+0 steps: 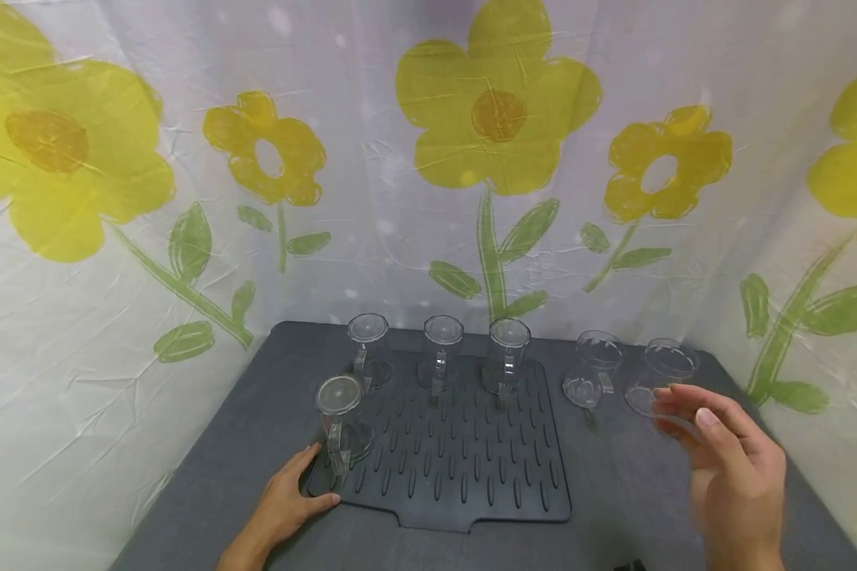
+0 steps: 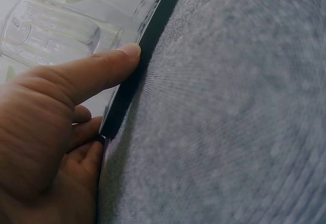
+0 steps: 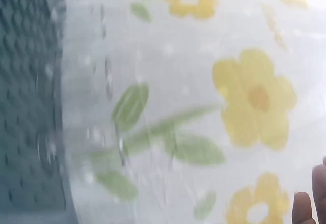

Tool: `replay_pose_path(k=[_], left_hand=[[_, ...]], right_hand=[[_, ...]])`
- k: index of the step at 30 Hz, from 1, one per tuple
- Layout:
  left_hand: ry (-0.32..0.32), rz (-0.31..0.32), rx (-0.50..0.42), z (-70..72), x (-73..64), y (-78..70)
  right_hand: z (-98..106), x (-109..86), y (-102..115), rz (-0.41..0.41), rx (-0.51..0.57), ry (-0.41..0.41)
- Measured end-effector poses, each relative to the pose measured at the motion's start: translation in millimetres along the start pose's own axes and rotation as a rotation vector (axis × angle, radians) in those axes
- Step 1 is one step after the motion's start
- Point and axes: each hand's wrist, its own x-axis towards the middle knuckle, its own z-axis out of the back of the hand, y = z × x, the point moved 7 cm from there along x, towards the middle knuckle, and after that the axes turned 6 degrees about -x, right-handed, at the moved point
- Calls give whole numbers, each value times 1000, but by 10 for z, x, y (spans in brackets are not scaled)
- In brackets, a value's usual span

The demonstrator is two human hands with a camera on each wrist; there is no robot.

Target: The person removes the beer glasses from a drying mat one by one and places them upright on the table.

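A black ribbed drying mat (image 1: 448,484) lies on the grey table. My left hand (image 1: 283,493) grips its near left corner, thumb on the front edge and fingers along the side; the left wrist view shows the thumb (image 2: 104,71) against the rim. Just beyond that hand, a clear glass mug (image 1: 339,396) stands upside down on the mat. Two clear glass mugs, one nearer the mat (image 1: 591,373) and one farther right (image 1: 660,365), stand upright on the table. My right hand (image 1: 735,468), fingers loosely bent and holding nothing, is raised before the rightmost mug.
Along the mat's back edge stand three upside-down glass mugs: left (image 1: 369,349), middle (image 1: 442,349) and right (image 1: 509,353). A white curtain (image 1: 371,238) printed with yellow flowers encloses the table (image 1: 207,484). Some small dark object (image 1: 630,565) shows at the bottom edge.
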Motion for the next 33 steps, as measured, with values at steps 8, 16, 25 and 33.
replay_pose_path(k=[8,16,25,33], left_hand=[[11,5,-15,2,13,-13],[23,33,-12,1,16,4],[27,34,-3,-22,8,-20],[31,47,27,-22,11,-6]], right_hand=[[-456,-94,-24,145,139,131],[-909,-179,-301,179,96,228],[-1324,-368,-840,31,-109,281],[-1555,-601,-1361,-162,-195,355]])
